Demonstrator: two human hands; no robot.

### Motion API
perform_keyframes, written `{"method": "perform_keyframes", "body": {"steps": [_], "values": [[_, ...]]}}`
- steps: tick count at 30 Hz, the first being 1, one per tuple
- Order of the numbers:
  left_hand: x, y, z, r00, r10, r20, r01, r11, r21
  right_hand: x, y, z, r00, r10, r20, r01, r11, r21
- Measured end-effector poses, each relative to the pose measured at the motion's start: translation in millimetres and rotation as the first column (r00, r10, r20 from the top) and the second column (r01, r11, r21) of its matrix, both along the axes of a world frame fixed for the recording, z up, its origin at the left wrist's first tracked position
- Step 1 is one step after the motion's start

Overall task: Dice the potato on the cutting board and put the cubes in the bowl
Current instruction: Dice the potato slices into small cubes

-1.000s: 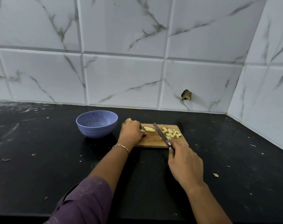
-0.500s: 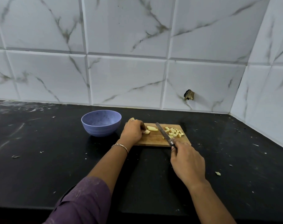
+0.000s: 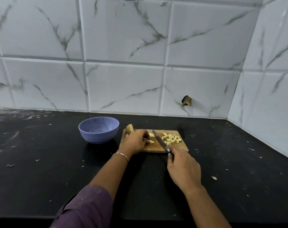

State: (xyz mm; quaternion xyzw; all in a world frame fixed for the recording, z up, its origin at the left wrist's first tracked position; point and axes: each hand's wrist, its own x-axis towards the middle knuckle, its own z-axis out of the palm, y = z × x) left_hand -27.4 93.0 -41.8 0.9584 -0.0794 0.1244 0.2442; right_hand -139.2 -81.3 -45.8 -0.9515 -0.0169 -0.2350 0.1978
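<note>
A small wooden cutting board [image 3: 183,146] lies on the black counter. My left hand [image 3: 136,141] rests on its left part, fingers curled over pale potato strips [image 3: 151,138]. An uncut potato piece [image 3: 129,128] sits at the board's far left corner. My right hand [image 3: 183,168] grips the handle of a knife [image 3: 159,141]; its blade slants across the board just right of the strips. A heap of potato cubes [image 3: 171,138] lies on the board's right part. The purple bowl [image 3: 98,130] stands left of the board and looks empty.
The black counter [image 3: 41,170] carries small scraps, with a potato bit [image 3: 214,178] to the right of my right hand. White marble tiles [image 3: 123,88] back the counter and meet a side wall at the right corner. A dark hole [image 3: 187,101] marks one tile.
The view shifted slightly. My left hand stays on the strips and the knife blade has edged a little closer to them; the cube heap is unchanged.
</note>
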Motion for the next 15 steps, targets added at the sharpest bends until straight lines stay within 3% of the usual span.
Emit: {"method": "perform_keyframes", "body": {"steps": [7, 15], "values": [[-11, -7, -2, 1.0, -0.011, -0.011, 0.008, 0.978, -0.21, -2, 0, 1, 0.999, 0.053, 0.009, -0.053, 0.994, 0.091], [-24, -24, -10, 0.985, 0.17, -0.008, -0.168, 0.968, -0.187, -15, -4, 4, 0.997, 0.071, -0.027, -0.067, 0.991, 0.119]]}}
